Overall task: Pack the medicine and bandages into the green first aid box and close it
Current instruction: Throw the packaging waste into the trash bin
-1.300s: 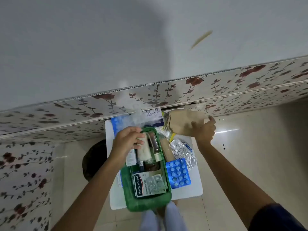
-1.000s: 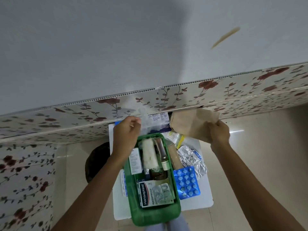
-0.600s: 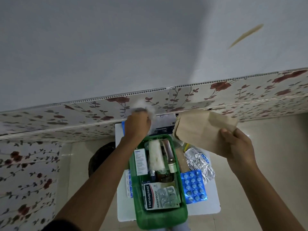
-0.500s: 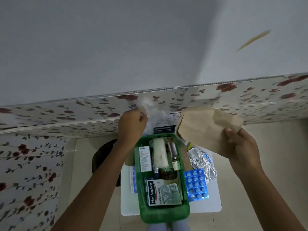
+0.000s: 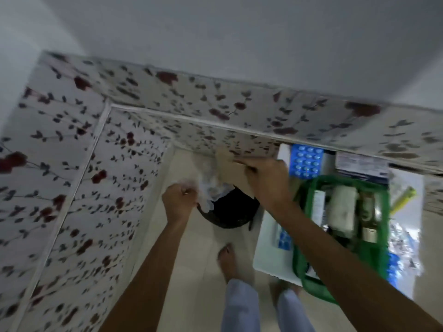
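The green first aid box [image 5: 383,248] stands open on a small white table [image 5: 268,255] at the right, with a white bandage roll [image 5: 341,207], a white carton and a brown bottle inside. My left hand [image 5: 179,202] grips a crumpled clear plastic wrapper [image 5: 211,188] above a black bin [image 5: 230,209] on the floor. My right hand [image 5: 266,180] holds a brown paper bag [image 5: 230,164] over the same bin. A blue blister pack [image 5: 305,161] lies behind the box. The view is motion-blurred.
Flowered wall panels [image 5: 84,176] close in the corner at left and behind. A silver foil strip [image 5: 402,238] and another blue blister pack [image 5: 393,267] lie right of the box. My bare foot [image 5: 227,259] stands on the pale tiled floor beside the table.
The view has swung left. Both hands have moved from above the table to over the black bin, the left carrying the plastic wrapper and the right the paper bag.
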A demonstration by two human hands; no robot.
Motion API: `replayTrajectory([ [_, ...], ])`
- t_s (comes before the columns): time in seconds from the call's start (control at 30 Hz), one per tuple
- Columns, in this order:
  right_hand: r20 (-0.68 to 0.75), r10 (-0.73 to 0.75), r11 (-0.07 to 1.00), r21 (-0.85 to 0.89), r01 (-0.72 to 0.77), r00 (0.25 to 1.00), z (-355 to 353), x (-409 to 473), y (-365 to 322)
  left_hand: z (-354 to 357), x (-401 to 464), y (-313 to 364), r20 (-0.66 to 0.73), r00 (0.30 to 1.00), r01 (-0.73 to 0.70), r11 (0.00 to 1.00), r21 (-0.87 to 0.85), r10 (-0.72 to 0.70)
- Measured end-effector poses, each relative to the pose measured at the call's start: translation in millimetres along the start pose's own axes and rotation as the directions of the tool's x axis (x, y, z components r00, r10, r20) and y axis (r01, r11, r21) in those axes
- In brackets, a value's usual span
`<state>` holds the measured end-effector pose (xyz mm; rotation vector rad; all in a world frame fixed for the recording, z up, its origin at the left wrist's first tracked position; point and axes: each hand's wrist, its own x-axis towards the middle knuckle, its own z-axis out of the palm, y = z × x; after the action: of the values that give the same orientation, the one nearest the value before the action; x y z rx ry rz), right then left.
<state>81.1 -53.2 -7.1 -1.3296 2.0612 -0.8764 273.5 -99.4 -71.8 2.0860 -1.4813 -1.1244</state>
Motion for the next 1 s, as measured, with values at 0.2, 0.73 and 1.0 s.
replayTrajectory([
  [0.2,0.282,0.482,0.860,-0.332,-0.387,0.830,177.7,42.9,53.7,43.4,71.3,-101.4,0.171,0.937,0.320,0.944,-0.077,-0.304],
  [0.73,0.321,0.639,0.758,-0.418,-0.500,0.699,219.6,58.3,102.1,75.2,121.2,-111.2,0.576,0.731,0.490,0.869,-0.072,-0.365],
  [1.0,0.393,0.370,0.929,-0.173,-0.327,0.842,104.9,22.6,31.9,23.0,40.4,-12.6,0.493,0.858,0.388,0.811,-0.438,-0.145],
])
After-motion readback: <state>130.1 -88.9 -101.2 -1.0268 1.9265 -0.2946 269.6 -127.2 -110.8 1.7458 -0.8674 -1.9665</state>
